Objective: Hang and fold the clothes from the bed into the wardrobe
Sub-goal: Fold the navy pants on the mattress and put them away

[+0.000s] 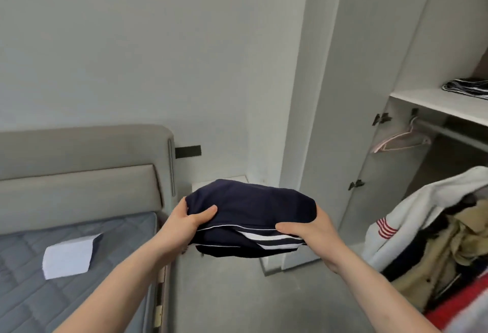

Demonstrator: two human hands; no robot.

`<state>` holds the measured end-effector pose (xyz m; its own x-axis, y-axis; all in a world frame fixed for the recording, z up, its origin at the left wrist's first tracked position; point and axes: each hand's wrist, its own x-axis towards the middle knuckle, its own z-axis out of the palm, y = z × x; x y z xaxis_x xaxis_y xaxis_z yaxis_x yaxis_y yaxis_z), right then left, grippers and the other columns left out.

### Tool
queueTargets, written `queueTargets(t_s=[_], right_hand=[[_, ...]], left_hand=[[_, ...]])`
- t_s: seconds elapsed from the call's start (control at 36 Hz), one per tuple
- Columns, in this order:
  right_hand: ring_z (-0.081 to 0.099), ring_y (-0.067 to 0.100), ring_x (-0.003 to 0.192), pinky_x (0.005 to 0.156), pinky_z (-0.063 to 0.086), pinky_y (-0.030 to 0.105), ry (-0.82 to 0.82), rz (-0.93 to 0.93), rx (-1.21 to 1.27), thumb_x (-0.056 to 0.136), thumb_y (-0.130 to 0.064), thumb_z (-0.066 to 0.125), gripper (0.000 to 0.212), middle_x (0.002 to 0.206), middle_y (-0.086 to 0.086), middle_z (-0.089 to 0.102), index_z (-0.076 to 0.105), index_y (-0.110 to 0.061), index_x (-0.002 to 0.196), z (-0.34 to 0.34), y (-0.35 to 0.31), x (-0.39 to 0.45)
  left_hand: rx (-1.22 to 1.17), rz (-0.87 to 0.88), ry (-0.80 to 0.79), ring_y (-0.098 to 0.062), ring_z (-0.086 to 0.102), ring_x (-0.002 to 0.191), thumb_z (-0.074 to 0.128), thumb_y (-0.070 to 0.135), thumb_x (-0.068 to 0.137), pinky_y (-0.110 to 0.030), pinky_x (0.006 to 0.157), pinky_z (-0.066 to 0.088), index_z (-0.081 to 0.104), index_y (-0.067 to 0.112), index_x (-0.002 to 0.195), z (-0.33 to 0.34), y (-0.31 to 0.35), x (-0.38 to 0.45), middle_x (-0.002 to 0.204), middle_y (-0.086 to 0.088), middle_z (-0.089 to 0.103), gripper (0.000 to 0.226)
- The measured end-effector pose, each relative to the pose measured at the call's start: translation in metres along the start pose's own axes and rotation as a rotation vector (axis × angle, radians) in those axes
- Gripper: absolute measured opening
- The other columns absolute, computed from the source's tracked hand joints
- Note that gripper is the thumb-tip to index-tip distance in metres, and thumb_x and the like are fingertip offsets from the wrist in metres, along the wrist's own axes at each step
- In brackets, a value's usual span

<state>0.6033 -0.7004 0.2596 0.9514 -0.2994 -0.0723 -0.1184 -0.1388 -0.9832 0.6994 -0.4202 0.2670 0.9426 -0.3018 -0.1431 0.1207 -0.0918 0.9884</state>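
Gripping opposite ends, both hands point(184, 220) point(306, 229) carry the soft, light folded navy white-striped garment point(250, 208) left of the white wardrobe point(369, 68), likely sagging unless supported underneath.

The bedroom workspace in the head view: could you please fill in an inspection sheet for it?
Surface: grey mattress, bare but for a white folded item.
Job's things: folded navy garment with white stripes, held above the floor; folded dark clothes on the wardrobe shelf; pink hanger on the rail.
Clutter: heap of clothes at right, white, beige and red.
Grips: left hand and right hand each grip one end of the garment.
Cables: nothing seen.
Surroundings: grey headboard, pale wall, open wardrobe door.
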Motion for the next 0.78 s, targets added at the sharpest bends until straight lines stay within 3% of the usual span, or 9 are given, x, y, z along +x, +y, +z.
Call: queueTargets(t_s=[0.14, 0.22, 0.33, 0.47, 0.56, 0.64, 0.72, 0.78], right_hand=[[0.071, 0.001, 0.098, 0.086, 0.054, 0.030, 0.141, -0.036, -0.008, 0.054, -0.032, 0.092, 0.066, 0.108, -0.019, 0.075, 0.067, -0.041, 0.114, -0.038, -0.020, 0.036], [0.071, -0.001, 0.097, 0.085, 0.054, 0.028, 0.222, -0.051, -0.007, 0.053, -0.033, 0.092, 0.068, 0.107, -0.020, 0.075, 0.066, -0.038, 0.116, -0.055, -0.033, 0.058], [0.072, 0.002, 0.098, 0.086, 0.055, 0.030, 0.323, -0.074, -0.009, 0.051, -0.032, 0.092, 0.070, 0.108, -0.018, 0.075, 0.067, -0.036, 0.117, -0.073, -0.050, 0.082], [0.072, 0.002, 0.097, 0.086, 0.054, 0.030, 0.475, -0.096, -0.018, 0.051, -0.032, 0.093, 0.067, 0.107, -0.018, 0.075, 0.067, -0.038, 0.113, -0.102, -0.069, 0.099], [0.072, 0.002, 0.095, 0.087, 0.056, 0.033, 0.582, -0.120, -0.046, 0.049, -0.035, 0.094, 0.071, 0.106, -0.019, 0.075, 0.067, -0.037, 0.114, -0.125, -0.080, 0.104], [0.072, 0.011, 0.104, 0.095, 0.056, 0.040, 0.642, -0.113, -0.066, 0.051, -0.035, 0.095, 0.075, 0.112, -0.013, 0.075, 0.066, -0.032, 0.121, -0.151, -0.088, 0.103], [0.072, 0.012, 0.104, 0.094, 0.055, 0.040, 0.693, -0.118, -0.079, 0.054, -0.035, 0.093, 0.069, 0.111, -0.011, 0.076, 0.069, -0.029, 0.119, -0.177, -0.097, 0.101], [0.074, 0.007, 0.095, 0.082, 0.056, 0.030, 0.748, -0.136, -0.062, 0.054, -0.033, 0.091, 0.055, 0.104, -0.012, 0.077, 0.073, -0.035, 0.106, -0.194, -0.104, 0.100]], left_hand=[[0.097, 0.059, -0.175, -0.013, 0.072, 0.106, 0.072, 0.032, 0.094, -0.041, 0.100, 0.054, 0.058, 0.027, 0.128, 0.033, 0.035, 0.074, 0.115, 0.010, 0.075, 0.037], [0.158, 0.082, -0.236, -0.007, 0.071, 0.106, 0.072, 0.042, 0.092, -0.032, 0.092, 0.055, 0.052, 0.028, 0.132, 0.050, 0.054, 0.117, 0.120, 0.012, 0.072, 0.047], [0.171, 0.099, -0.346, -0.011, 0.067, 0.113, 0.075, 0.044, 0.085, -0.040, 0.102, 0.052, 0.048, 0.025, 0.136, 0.071, 0.079, 0.170, 0.126, 0.009, 0.068, 0.060], [0.141, 0.123, -0.509, -0.019, 0.069, 0.113, 0.070, 0.035, 0.073, -0.045, 0.103, 0.051, 0.051, 0.024, 0.134, 0.109, 0.115, 0.224, 0.125, 0.002, 0.070, 0.065], [0.114, 0.150, -0.572, -0.017, 0.071, 0.101, 0.064, 0.031, 0.072, -0.040, 0.091, 0.056, 0.056, 0.030, 0.122, 0.141, 0.136, 0.237, 0.111, 0.003, 0.074, 0.050], [0.091, 0.177, -0.656, -0.019, 0.067, 0.081, 0.058, 0.019, 0.078, -0.033, 0.074, 0.050, 0.062, 0.025, 0.113, 0.177, 0.156, 0.244, 0.094, -0.001, 0.073, 0.036], [0.042, 0.124, -0.703, -0.023, 0.068, 0.088, 0.063, 0.020, 0.067, -0.034, 0.075, 0.052, 0.059, 0.022, 0.125, 0.212, 0.173, 0.256, 0.108, -0.008, 0.072, 0.058], [0.004, 0.105, -0.738, -0.023, 0.070, 0.089, 0.066, 0.019, 0.064, -0.033, 0.073, 0.053, 0.060, 0.020, 0.127, 0.236, 0.185, 0.265, 0.114, -0.009, 0.074, 0.063]])
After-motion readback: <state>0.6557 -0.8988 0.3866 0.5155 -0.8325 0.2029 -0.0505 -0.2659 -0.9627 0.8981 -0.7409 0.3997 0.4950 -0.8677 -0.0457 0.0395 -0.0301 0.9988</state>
